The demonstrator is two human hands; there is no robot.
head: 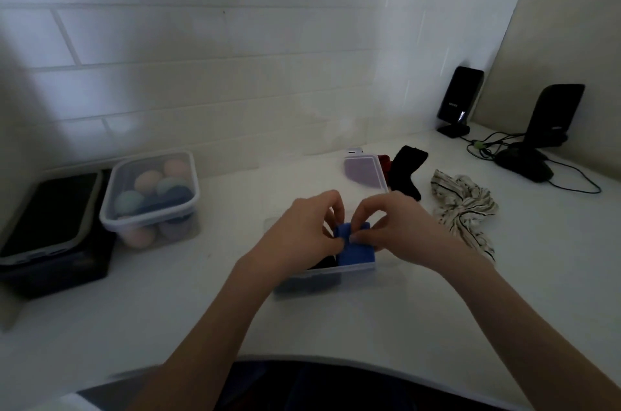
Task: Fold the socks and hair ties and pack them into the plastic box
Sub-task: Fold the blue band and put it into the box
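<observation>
Head cam is pretty dim, so the tiny lettering on the black stand at the back is unreadable for us. Our left hand and right hand both pinch the folded blue sock, fingers curled tight, holding it in the clear plastic box beside something dark. A black sock and striped scrunchie lie on the counter to the right.
</observation>
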